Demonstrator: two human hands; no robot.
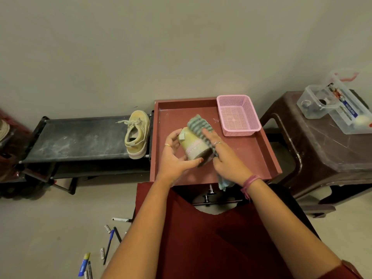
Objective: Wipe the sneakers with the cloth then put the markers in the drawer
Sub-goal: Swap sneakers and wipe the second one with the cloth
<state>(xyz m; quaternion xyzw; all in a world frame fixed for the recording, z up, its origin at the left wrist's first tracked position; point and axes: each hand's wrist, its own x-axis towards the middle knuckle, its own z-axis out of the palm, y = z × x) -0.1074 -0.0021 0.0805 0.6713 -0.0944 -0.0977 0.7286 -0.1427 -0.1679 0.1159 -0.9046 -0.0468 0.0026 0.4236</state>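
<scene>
My left hand (175,156) grips a pale yellow sneaker (193,147) by its heel, above the red tray top (259,158) of a small cabinet. My right hand (225,156) presses a grey-and-teal striped cloth (198,123) against the sneaker's side, and the cloth's tail hangs below my wrist. A second matching sneaker (137,133) lies on its side on the black shoe rack (80,137) to the left. Several markers and pens (108,241) lie scattered on the floor at lower left. The cabinet's drawer knobs (209,193) show under the tray.
An empty pink plastic basket (238,115) sits in the tray's back right corner. A brown plastic stool (322,148) at right carries clear plastic containers (338,107). A grey wall stands behind everything. My dark red garment (211,238) fills the lower middle.
</scene>
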